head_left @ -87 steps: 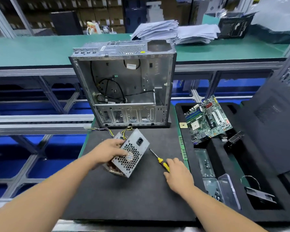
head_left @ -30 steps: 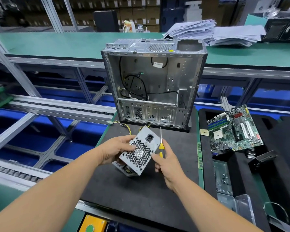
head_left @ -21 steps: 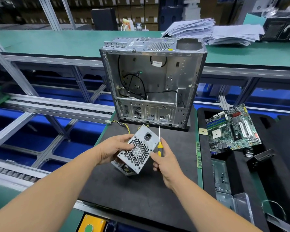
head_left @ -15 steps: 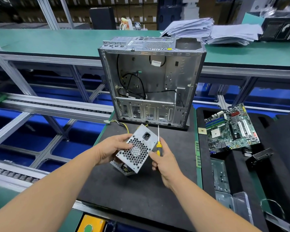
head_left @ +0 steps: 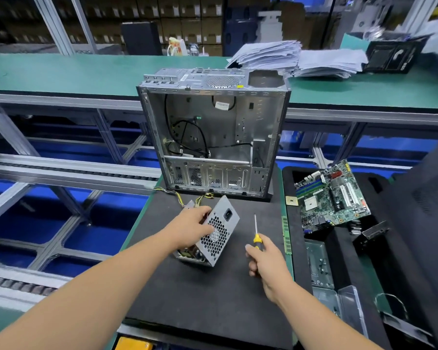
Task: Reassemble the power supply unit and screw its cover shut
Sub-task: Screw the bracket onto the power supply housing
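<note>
The power supply unit is gripped, tilted, by the left hand. A screwdriver is held upright in the right hand, just right of the unit.

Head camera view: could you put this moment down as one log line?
left hand grips power supply unit tilted on mat | right hand holds screwdriver apart, tip up | cover unscrewed

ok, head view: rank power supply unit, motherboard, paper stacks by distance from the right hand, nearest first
From the right hand, which grips the screwdriver:
1. Power supply unit, just to its left on the black mat, held by the left hand.
2. Motherboard, ahead and to the right, in the black tray.
3. Paper stacks, far back on the green bench behind the open case.
</note>
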